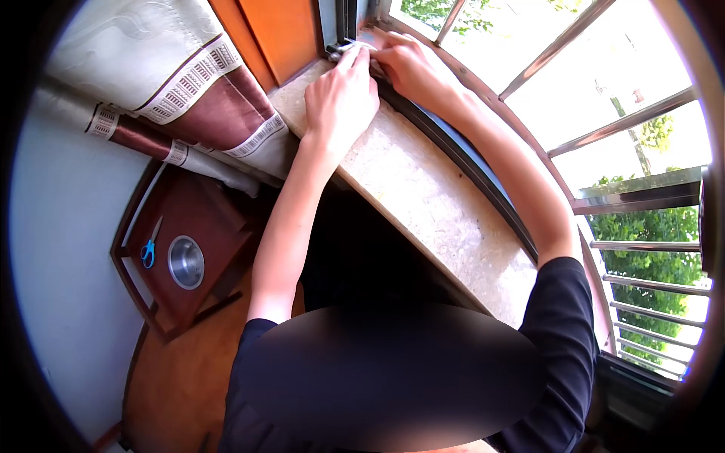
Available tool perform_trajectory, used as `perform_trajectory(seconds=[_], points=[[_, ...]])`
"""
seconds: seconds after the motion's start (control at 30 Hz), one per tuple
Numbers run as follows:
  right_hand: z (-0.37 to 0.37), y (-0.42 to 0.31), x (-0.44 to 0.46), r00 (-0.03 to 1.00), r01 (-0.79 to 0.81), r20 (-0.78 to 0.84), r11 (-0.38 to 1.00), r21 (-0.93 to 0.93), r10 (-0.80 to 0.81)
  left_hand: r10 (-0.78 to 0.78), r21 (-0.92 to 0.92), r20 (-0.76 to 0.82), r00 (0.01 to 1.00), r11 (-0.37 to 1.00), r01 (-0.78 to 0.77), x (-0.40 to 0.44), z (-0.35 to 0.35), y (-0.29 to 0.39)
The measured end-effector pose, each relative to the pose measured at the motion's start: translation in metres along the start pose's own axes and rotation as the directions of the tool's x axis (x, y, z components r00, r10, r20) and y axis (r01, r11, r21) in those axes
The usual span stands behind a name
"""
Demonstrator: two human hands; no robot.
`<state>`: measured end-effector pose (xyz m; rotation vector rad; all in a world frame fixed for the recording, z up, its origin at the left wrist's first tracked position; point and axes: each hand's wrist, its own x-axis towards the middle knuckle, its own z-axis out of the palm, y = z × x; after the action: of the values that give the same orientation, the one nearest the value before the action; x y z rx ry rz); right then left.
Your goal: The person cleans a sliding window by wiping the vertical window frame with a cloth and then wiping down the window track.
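Both arms reach forward to the far corner of the window, where the black sliding track meets the upright frame. My left hand is closed, its fingertips pressed together at that corner. Beside it, my right hand has its fingers bent toward the same spot, touching or nearly touching the left fingertips. A small pale, crumpled thing shows between the fingers; it looks like cloth or tissue, mostly hidden. Under my hands runs the beige stone windowsill.
A patterned curtain hangs at the left, beside an orange wood panel. Below it, a dark red wooden stand holds blue-handled scissors and a round metal bowl. Metal window bars line the right.
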<state>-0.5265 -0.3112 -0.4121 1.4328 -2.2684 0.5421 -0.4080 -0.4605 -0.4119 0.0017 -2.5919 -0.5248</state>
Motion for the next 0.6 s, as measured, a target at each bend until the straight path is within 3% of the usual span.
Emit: perform_trajectory(seconds=[0.1, 0.17, 0.23, 0.3, 0.33, 0.53, 0.6], points=[[0.012, 0.008, 0.029, 0.998, -0.020, 0.054, 0.998, 0.058, 0.017, -0.066, 0.056, -0.047, 0.997, 0.996, 0.068, 0.005, 0.006, -0.008], [0.021, 0.010, 0.028, 0.996, 0.062, -0.067, 0.997, 0.039, -0.060, -0.071, 0.016, -0.028, 0.997, 0.997, 0.071, 0.009, 0.002, -0.011], [0.015, 0.004, 0.012, 0.995, 0.057, -0.078, 0.998, 0.017, -0.056, -0.051, -0.057, 0.057, 0.997, 0.997, 0.054, 0.012, -0.005, -0.011], [0.006, -0.001, -0.002, 0.990, -0.137, -0.022, 0.989, 0.057, 0.138, -0.018, -0.054, 0.080, 0.997, 0.998, 0.022, 0.007, -0.011, -0.008], [-0.003, 0.000, -0.010, 0.980, -0.179, 0.088, 0.984, 0.006, 0.178, 0.025, -0.089, 0.107, 0.994, 0.996, -0.015, 0.004, -0.011, -0.005], [-0.064, -0.031, -0.082, 0.925, -0.368, 0.152, 0.921, 0.126, 0.348, 0.148, -0.238, 0.300, 0.942, 0.968, -0.077, -0.014, -0.021, 0.035], [-0.086, -0.041, -0.101, 0.932, -0.348, 0.150, 0.929, 0.123, 0.329, 0.143, -0.272, 0.378, 0.915, 0.962, -0.038, -0.022, -0.022, 0.050]])
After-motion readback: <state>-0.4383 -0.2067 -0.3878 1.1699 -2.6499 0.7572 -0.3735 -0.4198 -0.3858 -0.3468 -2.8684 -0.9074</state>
